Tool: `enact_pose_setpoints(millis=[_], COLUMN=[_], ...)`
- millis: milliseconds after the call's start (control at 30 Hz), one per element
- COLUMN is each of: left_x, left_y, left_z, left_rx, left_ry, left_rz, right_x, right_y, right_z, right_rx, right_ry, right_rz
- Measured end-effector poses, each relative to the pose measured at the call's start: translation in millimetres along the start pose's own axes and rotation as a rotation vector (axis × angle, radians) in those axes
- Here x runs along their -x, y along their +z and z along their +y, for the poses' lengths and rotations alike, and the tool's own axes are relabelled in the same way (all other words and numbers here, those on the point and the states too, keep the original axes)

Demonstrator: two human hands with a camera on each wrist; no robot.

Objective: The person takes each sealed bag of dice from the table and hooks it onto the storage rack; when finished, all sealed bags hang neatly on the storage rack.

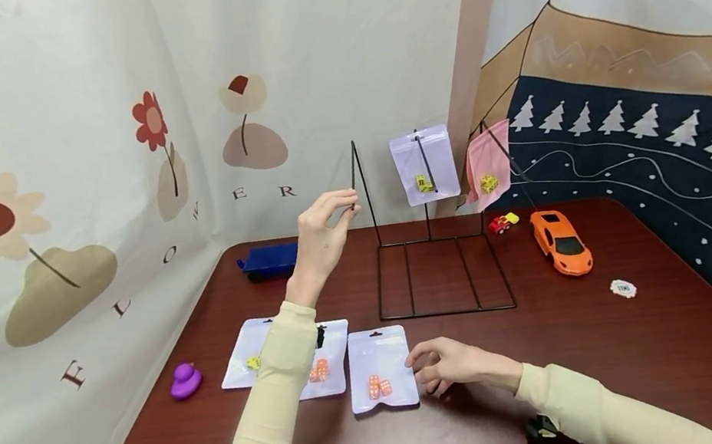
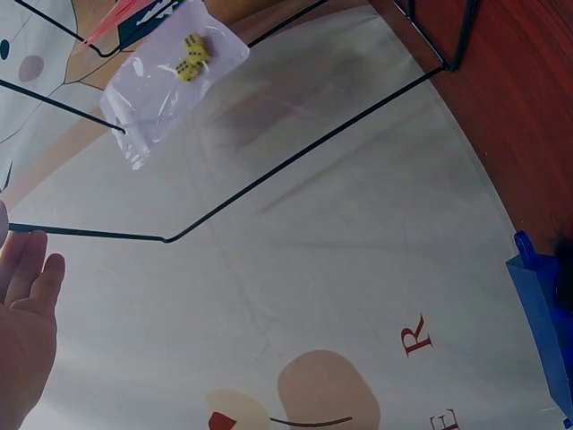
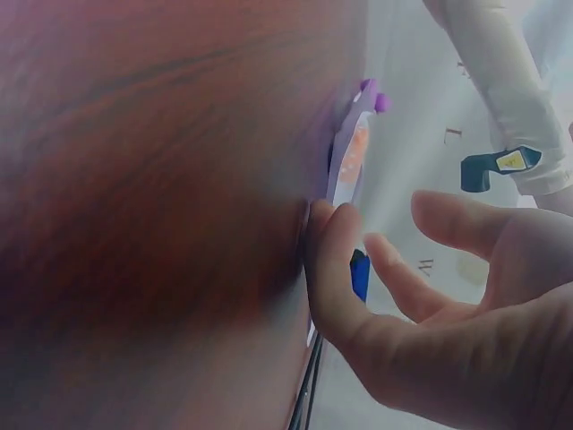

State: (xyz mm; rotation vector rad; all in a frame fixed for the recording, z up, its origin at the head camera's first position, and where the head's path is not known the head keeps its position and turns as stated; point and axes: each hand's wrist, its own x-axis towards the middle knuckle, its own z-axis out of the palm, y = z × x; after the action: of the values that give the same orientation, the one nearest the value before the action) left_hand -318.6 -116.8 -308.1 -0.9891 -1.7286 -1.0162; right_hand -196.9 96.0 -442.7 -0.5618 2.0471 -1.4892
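Observation:
My left hand [image 1: 320, 239] pinches the tip of the left prong on a black wire display rack [image 1: 377, 288]. From the middle prong hangs a white zip pouch [image 1: 405, 160] with yellow dice, and from the right one a pink pouch [image 1: 496, 157], also with yellow dice. On the table, my right hand [image 1: 451, 362] touches the right edge of a white zip pouch [image 1: 376, 351] holding orange dice. Its thumb stands apart from the loosely bent fingers [image 3: 336, 269]. Left of that lie two more pouches, one with orange dice [image 1: 319, 371], the other with yellow dice, partly behind my left sleeve.
A blue toy trailer [image 1: 270, 260] stands at the back left, and a purple rubber duck [image 1: 185, 381] near the left edge. Right of the rack are a small red toy car [image 1: 501, 224], an orange toy car [image 1: 562, 244] and a white poker chip [image 1: 623, 288]. Printed curtains surround the table.

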Motion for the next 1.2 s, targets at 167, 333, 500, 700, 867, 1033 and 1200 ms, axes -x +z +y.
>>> enact_pose_setpoints(millis=[167,333,500,700,867,1033,1200], left_x=[-0.4,-0.7,-1.0,-0.4,0.4,0.9,-0.1], left_y=[-0.5,-0.5,-0.4,-0.7,-0.3,-0.2,-1.3], left_z=[-0.2,-0.5,0.1,0.7,0.2,-1.0,-0.9], left_rx=[-0.012,-0.016,-0.023,-0.022,-0.004,0.007,-0.002], left_ry=[-0.005,0.005,0.008,0.002,0.012,0.01,0.009], left_rz=[-0.008,-0.006,-0.001,-0.005,-0.004,-0.003,-0.009], right_x=[-0.4,-2.3,-2.9,-4.2,-7.0,-10.1,-13.5], right_y=[2,3,4,5,8,11,12], right_z=[-1,-1,1,4,7,9,9], right_rx=[-0.095,-0.19,-0.251,-0.324,-0.389,-0.418,-0.411], right_ry=[0.037,0.065,0.076,0.058,0.032,0.028,-0.004], right_rz=[-0.024,-0.012,-0.009,-0.035,-0.068,-0.076,-0.058])
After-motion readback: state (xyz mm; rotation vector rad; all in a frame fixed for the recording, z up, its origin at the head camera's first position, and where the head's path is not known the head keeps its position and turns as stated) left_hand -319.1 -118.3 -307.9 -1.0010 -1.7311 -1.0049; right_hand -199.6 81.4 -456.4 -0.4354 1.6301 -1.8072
